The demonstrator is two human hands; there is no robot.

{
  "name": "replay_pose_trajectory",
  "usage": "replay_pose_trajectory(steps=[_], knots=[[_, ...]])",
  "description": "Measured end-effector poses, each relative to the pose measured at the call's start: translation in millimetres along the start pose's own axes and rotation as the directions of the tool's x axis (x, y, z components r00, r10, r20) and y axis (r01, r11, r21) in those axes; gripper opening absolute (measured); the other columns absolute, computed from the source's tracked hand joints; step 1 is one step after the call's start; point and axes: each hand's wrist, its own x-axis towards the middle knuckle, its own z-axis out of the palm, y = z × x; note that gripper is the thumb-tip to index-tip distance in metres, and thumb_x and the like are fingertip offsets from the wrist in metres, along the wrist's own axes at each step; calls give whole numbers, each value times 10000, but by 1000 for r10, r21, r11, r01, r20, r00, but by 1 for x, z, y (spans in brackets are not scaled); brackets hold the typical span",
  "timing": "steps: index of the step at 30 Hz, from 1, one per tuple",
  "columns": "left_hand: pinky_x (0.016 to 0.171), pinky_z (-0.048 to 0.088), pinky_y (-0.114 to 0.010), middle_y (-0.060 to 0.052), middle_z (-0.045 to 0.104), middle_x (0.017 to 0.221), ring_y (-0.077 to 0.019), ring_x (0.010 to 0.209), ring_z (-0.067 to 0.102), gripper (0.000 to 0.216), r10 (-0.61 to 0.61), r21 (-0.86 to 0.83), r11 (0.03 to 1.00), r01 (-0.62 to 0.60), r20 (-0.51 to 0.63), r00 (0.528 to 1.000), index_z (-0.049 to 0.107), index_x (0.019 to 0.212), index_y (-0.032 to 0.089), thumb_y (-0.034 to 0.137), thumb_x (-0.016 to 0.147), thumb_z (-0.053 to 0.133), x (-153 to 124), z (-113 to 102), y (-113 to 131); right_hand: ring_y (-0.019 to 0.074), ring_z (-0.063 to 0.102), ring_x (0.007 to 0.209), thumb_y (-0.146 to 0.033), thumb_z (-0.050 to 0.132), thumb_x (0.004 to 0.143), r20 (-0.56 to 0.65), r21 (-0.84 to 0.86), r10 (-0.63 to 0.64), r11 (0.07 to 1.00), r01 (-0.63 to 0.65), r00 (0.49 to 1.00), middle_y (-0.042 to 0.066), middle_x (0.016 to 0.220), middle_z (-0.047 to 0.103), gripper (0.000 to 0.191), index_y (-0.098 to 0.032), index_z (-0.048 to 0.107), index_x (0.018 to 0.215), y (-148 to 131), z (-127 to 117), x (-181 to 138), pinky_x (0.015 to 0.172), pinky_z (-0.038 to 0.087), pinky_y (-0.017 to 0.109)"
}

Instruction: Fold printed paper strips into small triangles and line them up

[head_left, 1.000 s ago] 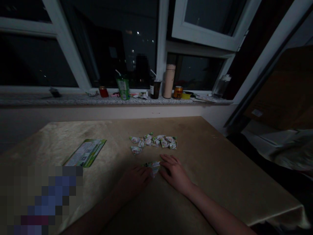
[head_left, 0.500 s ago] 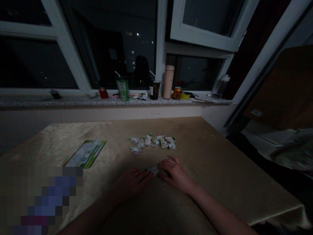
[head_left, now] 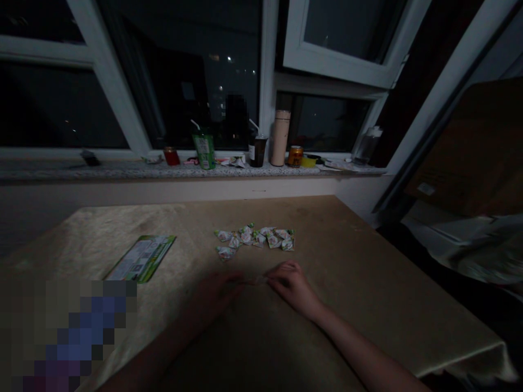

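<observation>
Between my two hands, just above or on the brown tablecloth, is a small wrapped candy (head_left: pixel 260 280), dim and mostly covered by fingers. My left hand (head_left: pixel 220 288) pinches its left end, though shadow blurs those fingers. At the other end, the thumb and forefinger of my right hand (head_left: pixel 293 284) are pressed together on it. Beyond my hands lies a loose group of several similar white and green wrapped candies (head_left: pixel 247 235), some touching each other.
A flat green and white packet (head_left: pixel 143 257) lies on the left of the table (head_left: pixel 359 283). On the windowsill (head_left: pixel 163 172) stand a green cup (head_left: pixel 204 149), a dark drink cup (head_left: pixel 257 151), a pink flask (head_left: pixel 280 139) and small jars. A blurred-out patch covers the lower left.
My right fingers have closed from a loose curl into a pinch. The candy between my hands now shows less, and the left fingers have drawn slightly back from it.
</observation>
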Motion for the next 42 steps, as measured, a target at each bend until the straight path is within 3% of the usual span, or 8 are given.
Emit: replay_pose_trajectory(steps=[3,9,19,22,28,37,42], knots=[[813,516,-340,-19,723,963,-222,869,668,320,-97,-105,989,100,26,995,675,1049,225,416,843,521,4,-1,-1,193,652,854,-216,579,834,0,112,99,989,-98,995,36,880,734,139,-205,713,867,3,3,2,850,430,331],[729,528,-307,-12,729,861,-215,773,674,288,-96,-116,988,99,33,995,706,942,216,414,824,533,5,1,-2,159,625,675,-246,582,798,77,349,250,900,-261,965,19,758,706,170,-160,713,864,10,6,3,623,470,241],[794,466,-328,-26,707,902,-229,857,630,293,-37,-35,999,37,-4,999,718,914,226,427,874,509,6,1,-1,151,599,650,-281,577,806,61,382,250,889,-254,966,20,721,688,190,-155,718,829,13,11,4,615,452,235],[800,457,-326,-22,708,915,-228,871,629,252,-12,-18,1000,12,13,1000,719,931,231,399,868,544,7,3,-3,155,596,644,-259,562,814,33,348,244,906,-240,969,24,711,682,190,-154,720,822,14,14,5,617,448,240],[807,447,-339,-22,699,936,-223,862,623,238,42,30,999,-43,28,999,700,1003,236,369,854,571,7,6,-5,174,600,738,-208,611,790,-136,160,163,977,-141,977,33,730,653,125,-188,724,741,17,15,5,683,442,263],[898,446,-385,-49,663,1066,-247,980,599,303,54,89,995,-53,-2,999,637,1125,216,333,855,563,8,7,-7,170,589,724,-164,664,777,-126,1,202,979,-203,971,21,695,656,72,-182,728,748,14,18,9,706,382,263],[1027,371,-410,-77,512,1326,-261,1209,470,413,199,196,962,-190,-23,980,511,1291,216,307,889,521,6,8,-4,175,582,746,-187,685,767,-127,-37,202,978,-208,971,8,705,652,46,-205,727,770,17,21,10,720,365,272]])
